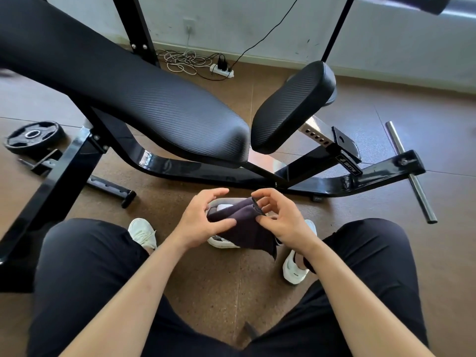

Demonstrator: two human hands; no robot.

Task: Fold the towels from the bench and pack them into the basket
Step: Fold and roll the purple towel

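Observation:
A small dark purple towel (244, 225), partly folded, hangs between my two hands above the floor. My left hand (203, 220) pinches its left end with thumb and curled fingers. My right hand (280, 217) grips its right end, and a loose flap droops below it. Under the towel I see part of a white basket (221, 242), mostly hidden by the towel and my hands. The black padded bench (154, 99) stretches across the view in front of me, and no towel shows on it.
My knees in black trousers frame the bottom, with white shoes (143, 231) on the brown floor. A weight plate (32, 136) lies at left. The bench's seat pad (293, 106), steel frame (334, 181) and a chrome bar (412, 173) stand ahead. A power strip with cables (221, 69) lies by the wall.

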